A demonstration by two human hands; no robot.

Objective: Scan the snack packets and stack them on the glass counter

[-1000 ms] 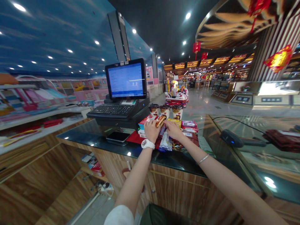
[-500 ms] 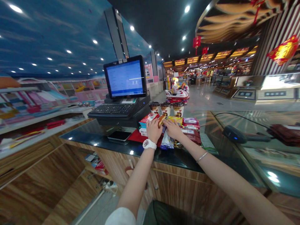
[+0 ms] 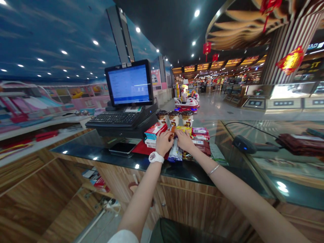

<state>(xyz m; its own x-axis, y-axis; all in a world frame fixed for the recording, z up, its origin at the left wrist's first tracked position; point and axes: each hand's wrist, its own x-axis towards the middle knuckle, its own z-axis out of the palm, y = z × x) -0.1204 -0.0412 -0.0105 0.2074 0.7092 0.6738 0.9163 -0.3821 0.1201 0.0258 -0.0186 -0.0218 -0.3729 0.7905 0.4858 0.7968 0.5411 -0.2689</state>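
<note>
Over the dark counter, my left hand [image 3: 164, 141], with a white watch at the wrist, has its fingers curled round a small orange-brown snack packet [image 3: 173, 129]. My right hand [image 3: 184, 140], a thin bracelet on its wrist, is bent inward with its fingertips at the packet's right side. Left of my left hand stand stacked red, blue and white boxes [image 3: 155, 132]. Blue-and-white sachets [image 3: 175, 154] lie below, between my hands. Yellow packs [image 3: 184, 129], purple-red packs [image 3: 199, 131] and a brown packet [image 3: 203, 147] sit around my right hand. Three lidded cups [image 3: 174, 118] stand behind.
To the left are a monitor [image 3: 129, 83], a keyboard [image 3: 113, 118] and a phone [image 3: 123, 147]. A barcode scanner [image 3: 244, 144] with a cable lies on the glass counter to the right, near a stack of brown packets [image 3: 298, 145].
The view has turned slightly right, so everything sits further left. The small packet is tipped more upright and more covered by my left fingers; both hands stay close together.
</note>
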